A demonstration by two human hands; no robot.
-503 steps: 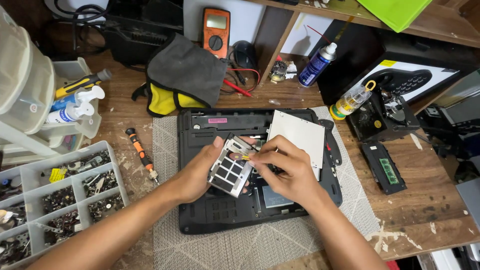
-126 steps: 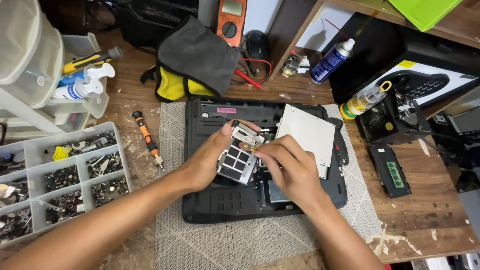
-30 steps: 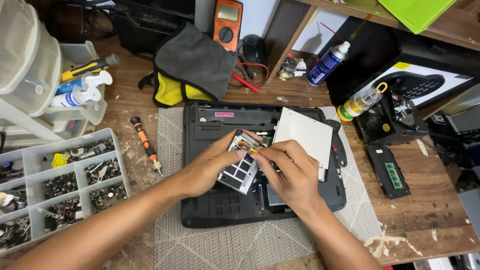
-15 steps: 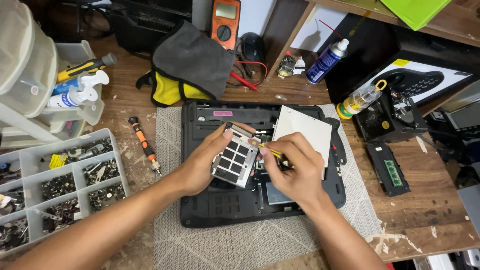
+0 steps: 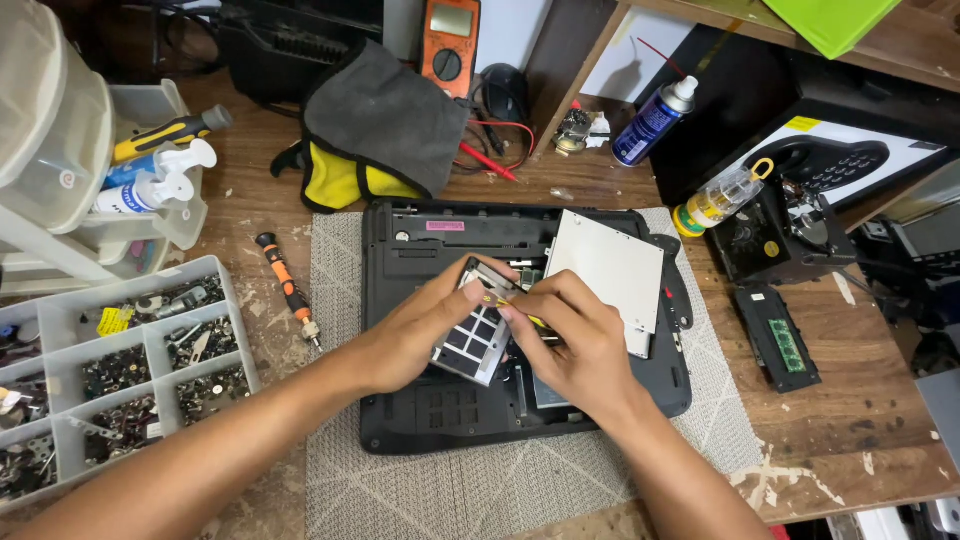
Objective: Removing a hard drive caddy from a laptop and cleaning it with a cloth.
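Observation:
A black laptop base (image 5: 420, 420) lies upside down on a grey mat (image 5: 330, 300) in the middle of the wooden bench. My left hand (image 5: 415, 330) grips a silver slotted drive bracket (image 5: 475, 340) by its upper left edge and holds it tilted over the laptop. My right hand (image 5: 575, 345) pinches a small yellow-handled tool (image 5: 515, 310) against the bracket's upper right corner. A flat silver drive (image 5: 605, 270) rests on the laptop's right part, just beyond my right hand.
An orange screwdriver (image 5: 285, 290) lies left of the laptop. A compartment tray of screws (image 5: 110, 370) sits at the left. Behind are a grey-yellow pouch (image 5: 375, 130), a multimeter (image 5: 450, 45) and a blue spray can (image 5: 650, 120). A memory module (image 5: 780, 340) lies at the right.
The bracket has tipped slightly and my right hand has slid a little toward its upper right corner with the small tool. Both hands stay over the laptop.

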